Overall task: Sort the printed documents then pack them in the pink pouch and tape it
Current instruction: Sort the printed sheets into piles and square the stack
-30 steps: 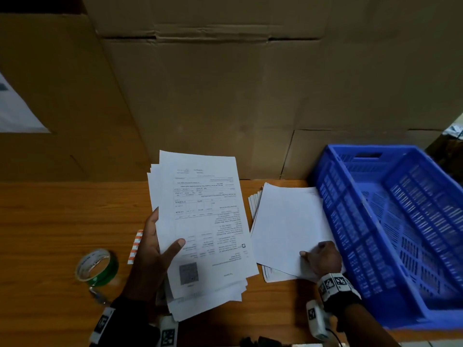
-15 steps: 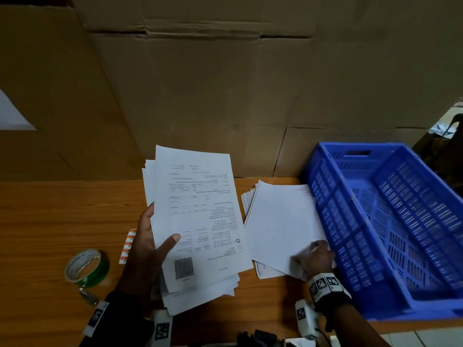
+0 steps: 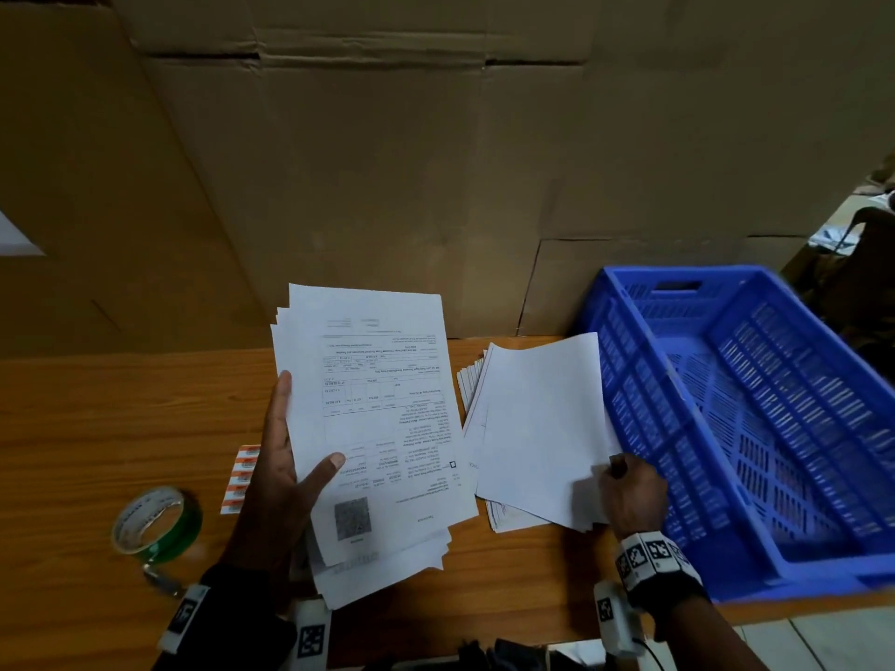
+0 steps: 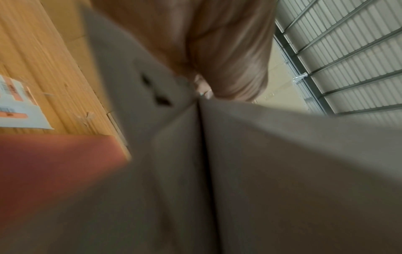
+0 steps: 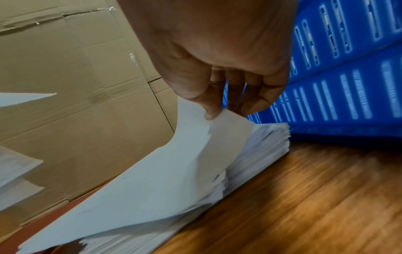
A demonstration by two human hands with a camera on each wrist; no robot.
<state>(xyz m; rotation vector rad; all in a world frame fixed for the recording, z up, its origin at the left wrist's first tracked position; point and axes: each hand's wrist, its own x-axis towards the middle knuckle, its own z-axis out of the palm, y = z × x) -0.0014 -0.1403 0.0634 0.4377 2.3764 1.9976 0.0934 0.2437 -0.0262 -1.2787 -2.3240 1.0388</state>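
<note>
Warehouse packing desk, stacked cardboard cartons [image 3: 436,176], blue plastic crate [image 3: 755,428], corrugated metal wall [image 4: 352,51]

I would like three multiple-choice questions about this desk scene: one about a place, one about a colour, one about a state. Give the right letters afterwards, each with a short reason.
1. Where does the tape roll lie?
A. in the crate
B. on the table, left of the left hand
C. on the flat paper pile

2. What colour is the crate?
A. blue
B. red
C. grey

3. What is the right hand doing?
A. resting open on the table
B. holding the tape
C. pinching a corner of the top sheets

Answers: B, the roll sits on the wood beside the left wrist. A, its slotted walls are blue. C, the right wrist view shows thumb and fingers nipping the lifted corner.
</note>
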